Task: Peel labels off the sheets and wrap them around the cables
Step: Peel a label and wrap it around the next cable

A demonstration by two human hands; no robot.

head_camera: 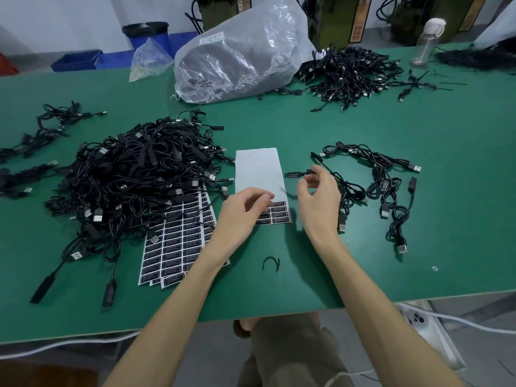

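A mostly bare white label sheet (258, 169) lies at the table's middle, with a few black labels (279, 212) left at its near end. My left hand (243, 210) rests on that end, fingertips curled and picking at a label. Just right of the sheet, my right hand (318, 196) pinches a black cable (325, 163) above the table. A black label (293, 174) sticks out leftward from this cable like a flag. A big heap of black cables (139, 174) lies to the left. Several cables (388, 185) lie to the right.
Full label sheets (178, 241) lie partly under the heap. A black twist tie (270, 263) sits near the front edge. At the back are a large plastic bag (240, 54), another cable pile (349, 71) and a clear bottle (425, 43). More cables (42, 135) lie far left.
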